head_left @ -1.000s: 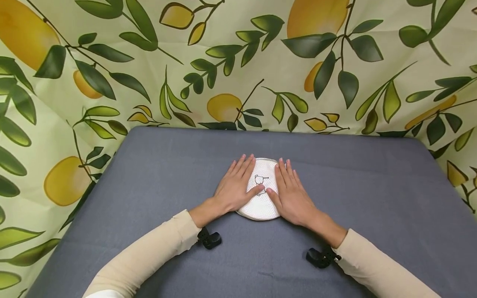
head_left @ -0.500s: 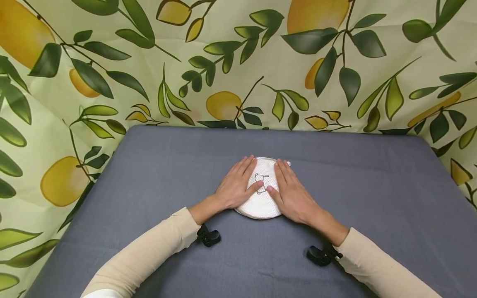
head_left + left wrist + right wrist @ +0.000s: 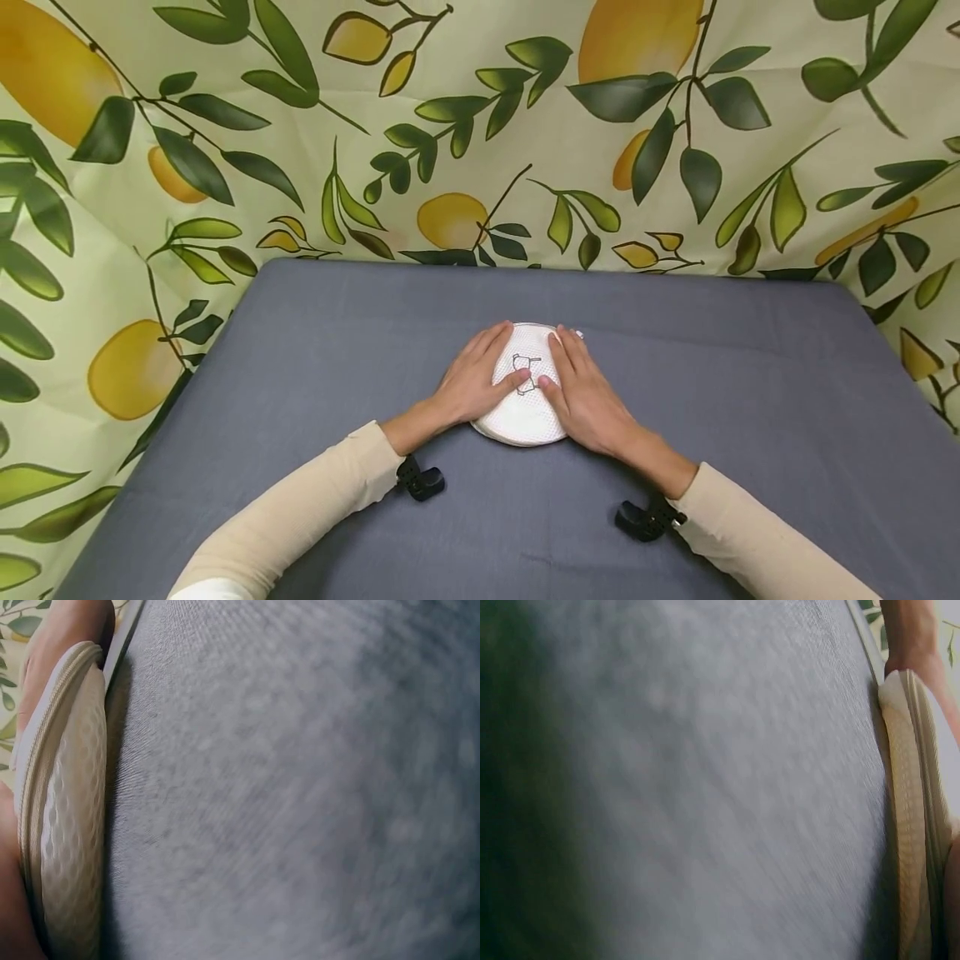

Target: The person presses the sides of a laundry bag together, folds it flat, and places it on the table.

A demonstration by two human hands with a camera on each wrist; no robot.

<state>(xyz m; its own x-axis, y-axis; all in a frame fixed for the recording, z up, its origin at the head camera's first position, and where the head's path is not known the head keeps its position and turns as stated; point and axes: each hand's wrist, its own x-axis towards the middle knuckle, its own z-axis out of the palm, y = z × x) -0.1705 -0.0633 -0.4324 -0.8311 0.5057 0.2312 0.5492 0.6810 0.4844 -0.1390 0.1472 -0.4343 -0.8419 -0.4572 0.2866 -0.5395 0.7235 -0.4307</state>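
Note:
A round white mesh laundry bag point(image 3: 521, 421) with a line drawing on top lies at the middle of the table. My left hand point(image 3: 472, 383) rests on its left side and my right hand point(image 3: 588, 396) on its right side. The fingers of both hands point away from me over the top, with the thumbs near the drawing. In the left wrist view the bag point(image 3: 71, 817) looks puffed up, with a beige zipper round its edge. The right wrist view shows the bag's point(image 3: 907, 802) other side and zipper edge. Some of its rim is under my hands.
Grey cloth covers the table point(image 3: 337, 333). Behind it and at both sides hangs a curtain point(image 3: 450, 150) with a lemon and leaf print. A black wrist camera point(image 3: 423, 483) sits below the left wrist, another point(image 3: 641, 521) below the right.
The fingers of both hands have drawn back a little and bent slightly on the bag. The bag stays in about the same place. The head view has shifted slightly.

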